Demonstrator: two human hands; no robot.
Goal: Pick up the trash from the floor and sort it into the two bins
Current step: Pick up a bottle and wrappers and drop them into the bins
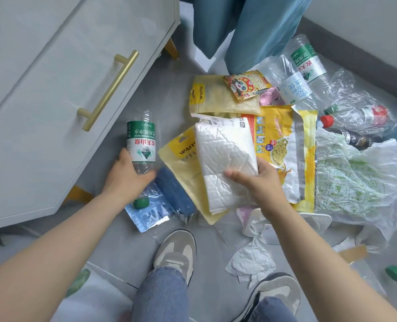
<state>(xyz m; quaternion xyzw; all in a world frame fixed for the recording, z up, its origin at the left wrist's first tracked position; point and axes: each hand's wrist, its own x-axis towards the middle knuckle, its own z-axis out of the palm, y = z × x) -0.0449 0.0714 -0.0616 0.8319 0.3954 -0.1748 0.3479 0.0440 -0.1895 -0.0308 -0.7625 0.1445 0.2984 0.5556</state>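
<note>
Status: early stage. Neither bin is in view, so no sorted item can be confirmed.

Left hand (125,175): the fingers are curled round the clear lower part of a green-labelled water bottle (141,140), which is low over the floor (113,247) beside the white cabinet (53,101). Whether the bottle has left the floor cannot be told.

Right hand (264,184): thumb on top and fingers underneath, pinching the near edge of a white quilted packet (225,154). The packet sits above a yellow pouch (181,163).

Items on the floor, not yet collected:
- a second yellow pouch (216,96) and a red snack sachet (246,86) lying on it;
- a yellow noodle bag (278,131);
- clear bottles (306,61) and a dark bottle (346,135) at the far right;
- a green-printed plastic bag (355,177);
- a blue wrapper (146,212), crumpled white paper (251,259) and a loose green cap (396,273).

Judgement: two items are in hand and most of the pile is untouched. The bulk of picking and all visible sorting lie ahead.
</note>
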